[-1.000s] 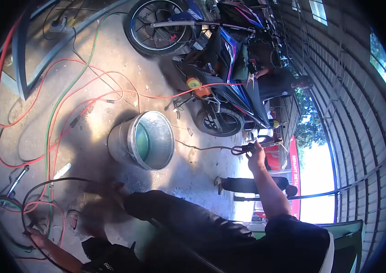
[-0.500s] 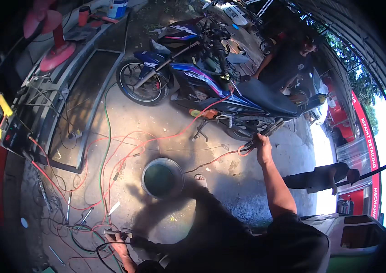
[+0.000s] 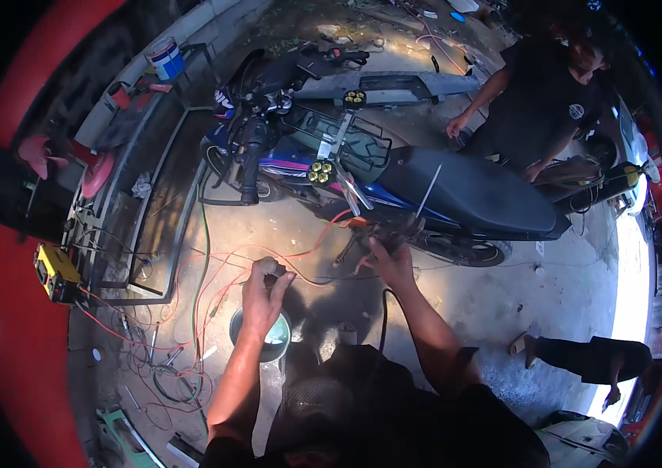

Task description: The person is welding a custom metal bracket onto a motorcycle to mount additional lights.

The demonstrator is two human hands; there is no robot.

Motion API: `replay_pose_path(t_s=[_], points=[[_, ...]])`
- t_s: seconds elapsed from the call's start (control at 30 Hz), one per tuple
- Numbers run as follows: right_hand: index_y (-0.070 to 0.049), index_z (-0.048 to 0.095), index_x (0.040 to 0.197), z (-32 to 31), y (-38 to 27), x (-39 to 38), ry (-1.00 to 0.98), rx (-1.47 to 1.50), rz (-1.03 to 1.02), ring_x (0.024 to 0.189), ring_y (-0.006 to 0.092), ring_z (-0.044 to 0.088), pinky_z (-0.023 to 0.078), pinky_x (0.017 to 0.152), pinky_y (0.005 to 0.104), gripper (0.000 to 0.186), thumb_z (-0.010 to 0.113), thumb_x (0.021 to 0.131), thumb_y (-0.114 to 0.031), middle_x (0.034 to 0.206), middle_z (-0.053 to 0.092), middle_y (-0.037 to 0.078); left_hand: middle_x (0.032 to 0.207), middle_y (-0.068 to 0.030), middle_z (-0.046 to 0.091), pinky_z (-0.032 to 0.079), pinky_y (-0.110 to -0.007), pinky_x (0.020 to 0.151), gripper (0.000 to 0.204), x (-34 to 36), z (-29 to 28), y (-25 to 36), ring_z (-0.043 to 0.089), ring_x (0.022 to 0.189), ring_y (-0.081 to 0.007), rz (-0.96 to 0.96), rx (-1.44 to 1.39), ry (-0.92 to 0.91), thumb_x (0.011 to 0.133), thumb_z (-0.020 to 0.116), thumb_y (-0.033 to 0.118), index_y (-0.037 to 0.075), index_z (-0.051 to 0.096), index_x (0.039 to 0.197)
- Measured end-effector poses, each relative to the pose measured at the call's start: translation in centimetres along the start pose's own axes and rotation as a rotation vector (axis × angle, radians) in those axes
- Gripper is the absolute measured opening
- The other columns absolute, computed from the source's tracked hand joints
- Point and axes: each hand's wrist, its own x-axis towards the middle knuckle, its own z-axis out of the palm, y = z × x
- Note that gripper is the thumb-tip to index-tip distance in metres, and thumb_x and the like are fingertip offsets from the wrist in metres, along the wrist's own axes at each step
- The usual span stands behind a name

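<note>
My left hand (image 3: 262,292) is closed on a small dark clamp-like piece (image 3: 275,267), above a bucket (image 3: 275,351) on the concrete floor. My right hand (image 3: 393,269) grips a dark holder (image 3: 397,234) with a thin metal rod (image 3: 429,189) sticking up and a black cable (image 3: 384,316) hanging below. Behind that holder stands a dark motorcycle (image 3: 475,191) with blue and pink panels, a black seat and yellow-dotted lamps (image 3: 321,171). Whether the rod touches the motorcycle, I cannot tell.
A yellow machine (image 3: 58,269) sits left beside a metal frame (image 3: 161,300), with red and green hoses (image 3: 203,277) across the floor. A person (image 3: 538,101) is behind the motorcycle; another (image 3: 592,359) is at the lower right. A pink fan (image 3: 97,168) stands upper left.
Both hands have come inward in the picture, the left rising from the lower left to above the bucket. The view has shifted toward the motorcycle's seat and handlebars.
</note>
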Motion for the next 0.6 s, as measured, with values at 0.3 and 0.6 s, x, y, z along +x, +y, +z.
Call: replay_pose_path(t_s=[0.3, 0.6], points=[[-0.007, 0.062, 0.116, -0.9, 0.9, 9.6, -0.038, 0.017, 0.205, 0.079, 0.0088, 0.06, 0.059, 0.06, 0.0264, 0.026, 0.069, 0.096, -0.02, 0.091, 0.061, 0.0, 0.109, -0.0165, 0.068, 0.053, -0.032, 0.086, 0.039, 19.9, 9.5, 4.2, 0.066, 0.096, -0.0174, 0.154, -0.249, 0.245, 0.095, 0.069, 0.009, -0.003, 0.048, 0.125], [-0.009, 0.064, 0.118, 1.9, 2.7, 14.1, -0.006, 0.014, 0.465, 0.084, 0.0074, 0.058, 0.051, 0.069, 0.026, 0.027, 0.068, 0.098, -0.027, 0.094, 0.064, 0.0, 0.092, -0.0154, 0.072, 0.054, -0.033, 0.072, 0.043, 34.2, 16.0, -4.2, 0.069, 0.079, -0.0189, 0.053, -0.063, 0.228, 0.09, 0.074, 0.011, -0.006, 0.051, 0.122]])
